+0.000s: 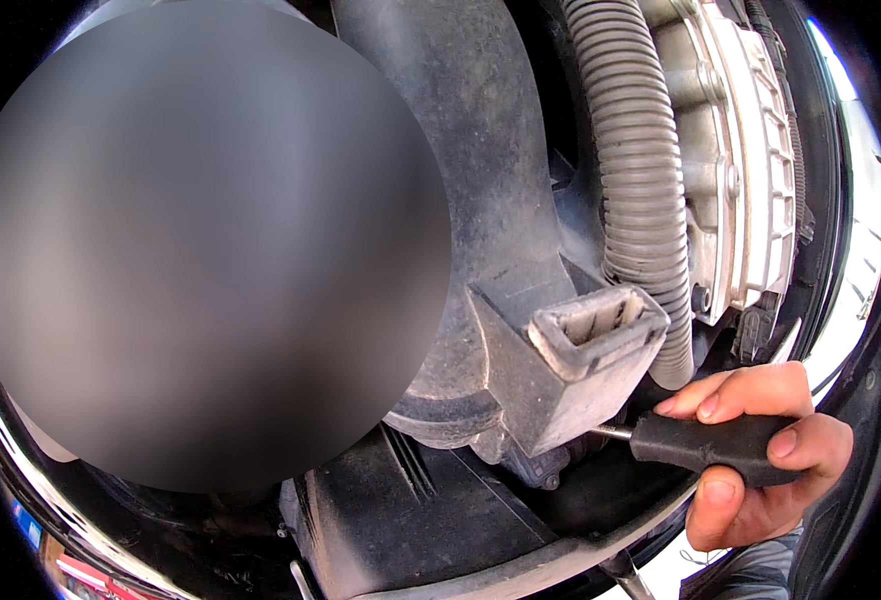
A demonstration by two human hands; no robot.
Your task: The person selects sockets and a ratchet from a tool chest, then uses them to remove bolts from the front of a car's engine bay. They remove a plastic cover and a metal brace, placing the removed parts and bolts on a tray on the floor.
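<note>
My right hand [771, 440] is closed around the black handle of a screwdriver [706, 445] at the lower right. Its thin metal shaft points left, and the tip is hidden behind a dusty black plastic housing [571, 390]. That housing has a rectangular open socket on top and joins a wide curved black duct [471, 150]. Just above my fingertips ends a ribbed grey hose [641, 170]. I cannot make out my left hand; a large blurred disc covers the left half of the view.
A silver ribbed metal casing [751, 170] stands to the right of the hose. Below the housing lies a black plastic panel [421, 520] with a curved front edge. A small dark connector [756, 330] hangs under the casing. Dark bodywork borders the far right.
</note>
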